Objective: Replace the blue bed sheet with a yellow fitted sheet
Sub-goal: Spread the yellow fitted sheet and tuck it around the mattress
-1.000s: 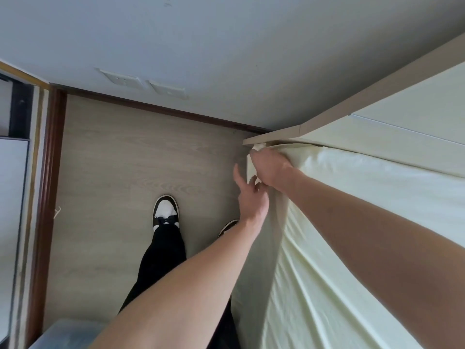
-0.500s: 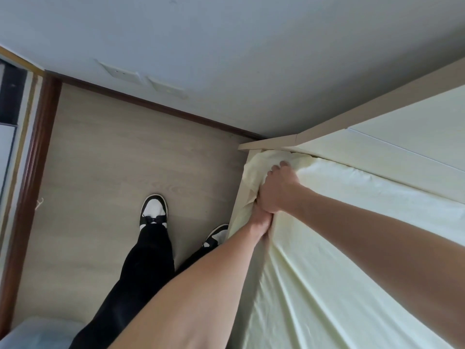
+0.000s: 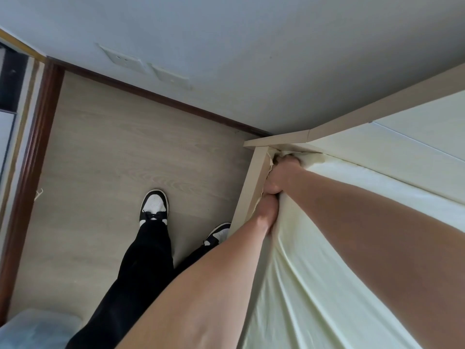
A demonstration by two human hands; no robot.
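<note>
**Both hands drive the sheet corner down into the bed frame**

Half a second ago the hands sat on top of the mattress corner; now both have sunk lower, into the gap beside the bed frame [image 3: 254,182], and the frame's pale wooden post shows where cloth covered it before.

The yellow fitted sheet [image 3: 314,285] is spread over the mattress at the right, pale and creamy, with long creases fanning out from the corner where it is being pulled. It looks light, soft and limp, so it will likely bunch instead of sliding; the elastic hem at the corner is the best place to take hold.

The right hand [image 3: 281,172] is deepest, its fingers clenched on the sheet's corner beneath the headboard rail. The left hand [image 3: 266,210], touching it from below, grips the sheet's edge against the frame, fingers curled under.
</note>
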